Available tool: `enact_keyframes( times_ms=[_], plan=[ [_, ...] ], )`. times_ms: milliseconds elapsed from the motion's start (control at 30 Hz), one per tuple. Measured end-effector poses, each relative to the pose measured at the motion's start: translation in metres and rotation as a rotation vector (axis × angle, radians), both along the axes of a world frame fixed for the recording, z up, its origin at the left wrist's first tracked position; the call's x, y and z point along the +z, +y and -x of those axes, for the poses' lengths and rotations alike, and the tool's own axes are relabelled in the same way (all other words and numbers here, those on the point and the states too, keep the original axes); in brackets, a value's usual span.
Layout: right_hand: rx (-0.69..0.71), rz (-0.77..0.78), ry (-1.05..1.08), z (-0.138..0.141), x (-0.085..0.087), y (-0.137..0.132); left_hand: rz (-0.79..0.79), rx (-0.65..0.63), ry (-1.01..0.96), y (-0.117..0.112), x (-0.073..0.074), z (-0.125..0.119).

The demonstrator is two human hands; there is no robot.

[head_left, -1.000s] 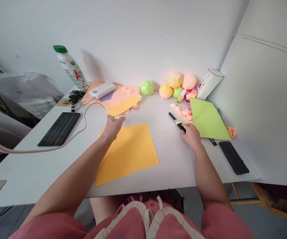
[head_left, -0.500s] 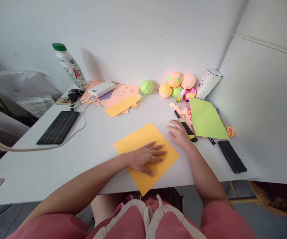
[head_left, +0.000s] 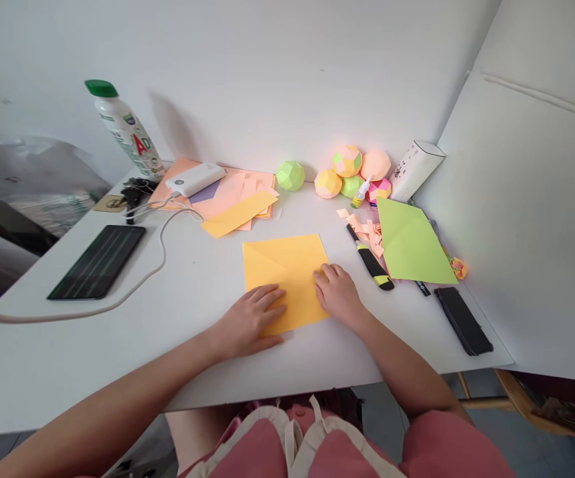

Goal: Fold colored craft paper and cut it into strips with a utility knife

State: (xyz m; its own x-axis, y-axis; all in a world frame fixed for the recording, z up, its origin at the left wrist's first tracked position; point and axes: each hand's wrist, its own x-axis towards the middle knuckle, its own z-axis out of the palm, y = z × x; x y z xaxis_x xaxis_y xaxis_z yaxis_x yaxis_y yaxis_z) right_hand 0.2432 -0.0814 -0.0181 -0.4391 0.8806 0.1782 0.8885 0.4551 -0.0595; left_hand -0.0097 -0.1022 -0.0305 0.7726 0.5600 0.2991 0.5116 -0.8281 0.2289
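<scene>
An orange paper sheet (head_left: pixel 284 267) lies on the white table (head_left: pixel 208 279) in front of me, with a faint diagonal crease. My left hand (head_left: pixel 247 320) rests on its near left corner, fingers stretched flat. My right hand (head_left: pixel 336 295) presses the sheet's near right edge with fingers curled down on the paper. A black and yellow utility knife (head_left: pixel 370 258) lies just right of my right hand, apart from it.
A green sheet (head_left: pixel 410 242) and pink scraps (head_left: pixel 367 229) lie at right, paper balls (head_left: pixel 350 171) and a glue bottle (head_left: pixel 360 192) behind. A black phone (head_left: pixel 463 320) sits near the right edge. At left are a phone (head_left: pixel 97 261), cable, power bank (head_left: pixel 195 179), paper stack (head_left: pixel 238 202), bottle (head_left: pixel 124 129).
The orange sheet has been turned square and slid toward me. My right hand left the knife and came onto the sheet; my left hand moved to its near left corner.
</scene>
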Motion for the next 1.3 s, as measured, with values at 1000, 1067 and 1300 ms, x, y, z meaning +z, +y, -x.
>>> enact_keyframes(
  times_ms=[1000, 1067, 1300],
  plan=[
    [0.387, 0.293, 0.173, 0.007, 0.024, -0.026, 0.263, 0.016, -0.117, 0.012, 0.024, 0.013],
    [0.335, 0.340, 0.169, 0.002, 0.024, -0.023, 0.326, 0.031, -0.144, 0.016, 0.023, 0.016],
    [0.067, 0.750, 0.188, -0.027, 0.040, -0.005, 0.385, 0.006, -0.139, 0.022, 0.018, 0.020]
  ],
)
